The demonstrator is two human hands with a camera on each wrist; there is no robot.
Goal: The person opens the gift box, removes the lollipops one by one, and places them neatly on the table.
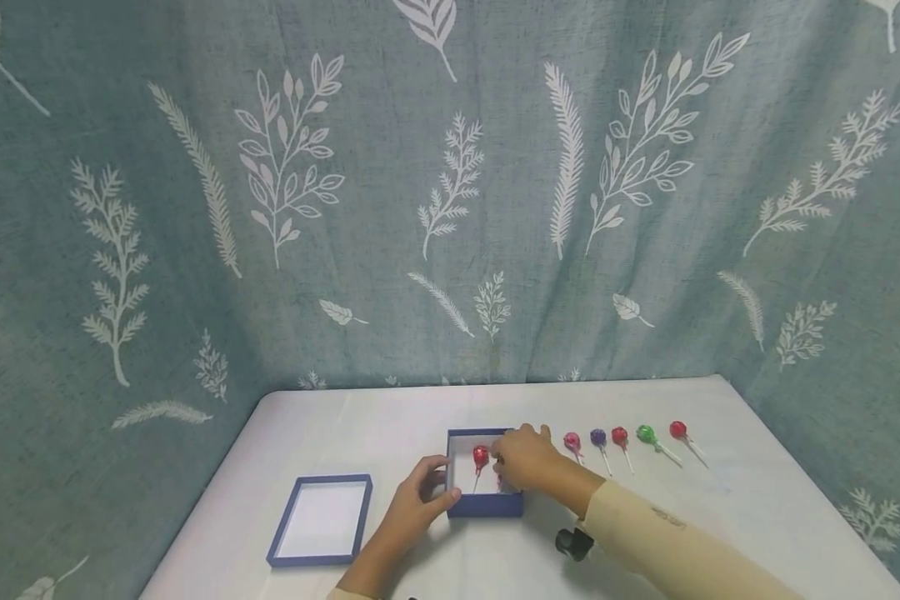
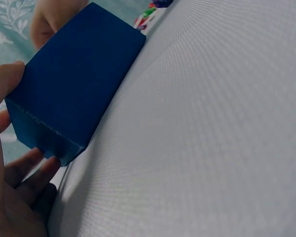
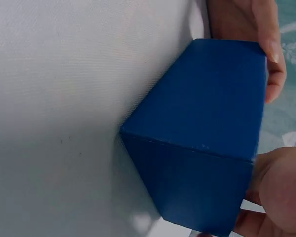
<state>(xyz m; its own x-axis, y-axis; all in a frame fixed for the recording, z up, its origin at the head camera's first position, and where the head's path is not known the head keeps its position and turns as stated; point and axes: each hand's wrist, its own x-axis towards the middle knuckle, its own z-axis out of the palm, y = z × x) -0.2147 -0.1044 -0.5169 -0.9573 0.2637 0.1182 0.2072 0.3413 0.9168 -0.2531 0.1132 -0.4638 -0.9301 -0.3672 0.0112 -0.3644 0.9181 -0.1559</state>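
Left hand (image 1: 414, 500) and right hand (image 1: 532, 458) are both at an open blue box (image 1: 484, 506) standing on the white surface (image 1: 412, 417). Leftmost, a shallow blue-edged tray (image 1: 322, 521) lies with its white inside facing up. Next, the left hand grips the box by its left side, thumb at the near corner and fingers along the wall. Inside, a red lollipop (image 1: 481, 455) lies with its stick pointing towards the near wall. Just right of it, the right hand bends over the box's right side, its fingertips inside; a bit of red shows beneath them, probably another lollipop, though I cannot tell whether they hold it. Beyond that hand, five lollipops lie in a row: pink (image 1: 572, 442), purple (image 1: 598, 437), red (image 1: 619, 436), green (image 1: 647, 434) and, rightmost, red again (image 1: 678, 430).
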